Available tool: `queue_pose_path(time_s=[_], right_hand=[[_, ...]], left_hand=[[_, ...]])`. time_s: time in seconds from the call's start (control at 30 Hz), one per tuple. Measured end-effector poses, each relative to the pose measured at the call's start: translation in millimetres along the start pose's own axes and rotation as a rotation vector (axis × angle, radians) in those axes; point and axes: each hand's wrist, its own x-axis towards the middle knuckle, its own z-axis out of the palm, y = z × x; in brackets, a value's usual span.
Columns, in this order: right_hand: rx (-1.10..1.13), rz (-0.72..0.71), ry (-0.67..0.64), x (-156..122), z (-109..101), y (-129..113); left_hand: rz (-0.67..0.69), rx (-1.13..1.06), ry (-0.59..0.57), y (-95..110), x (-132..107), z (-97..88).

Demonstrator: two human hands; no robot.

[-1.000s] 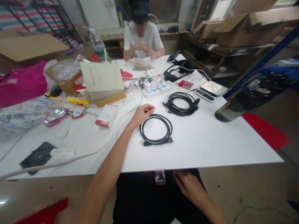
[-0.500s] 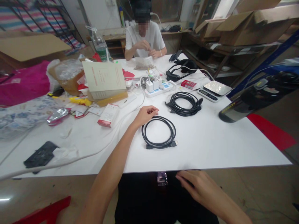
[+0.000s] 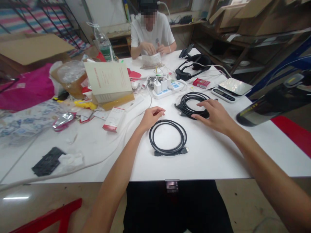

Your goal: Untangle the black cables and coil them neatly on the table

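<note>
A thin black cable with an HDMI-like plug, wound into a loose coil (image 3: 151,142), lies flat on the white table (image 3: 209,161). Just beyond its upper left edge rests my left hand (image 3: 153,116), fingers curled and thumb against the fingertips. Whether anything small is pinched there cannot be made out. Farther back on the right is a thicker black cable coil (image 3: 187,103). My right hand (image 3: 215,116) is over its right side, thumb and fingers spread, covering part of it. Contact with the coil is unclear.
A power strip (image 3: 161,94) with chargers, a kitchen scale (image 3: 230,90), a black bottle (image 3: 269,103) and a red-white box (image 3: 114,119) surround the coils. A grey cord (image 3: 97,160) crosses the left side. Opposite, a person (image 3: 153,35) handles a clear bag (image 3: 152,60).
My right hand has risen from below the table edge to the thicker coil, its fingers spreading. The left hand stays near the thin coil. My view has shifted slightly.
</note>
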Motion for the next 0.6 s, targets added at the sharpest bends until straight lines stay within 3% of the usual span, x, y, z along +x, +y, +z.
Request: queue_pose_path(time_s=[0.13,0.3,0.4,0.5,0.6], right_hand=[[-0.046,-0.057,-0.274,22,21,25],[-0.105,0.113,-0.298,31,17,14],[-0.093,0.291,-0.195,49,1,8],[-0.028,0.427,0.062,70,-22,6],[0.126,0.404,0.292,87,-49,-5]], left_hand=[[-0.004,0.002,0.001,1,0,-1.2],[-0.008,-0.025,-0.003,-1,1,-1.9],[-0.002,-0.04,-0.001,-2,1,-2.4],[0.006,-0.062,0.005,-2,1,-3.1],[0.006,-0.109,0.013,0,1,-3.7]])
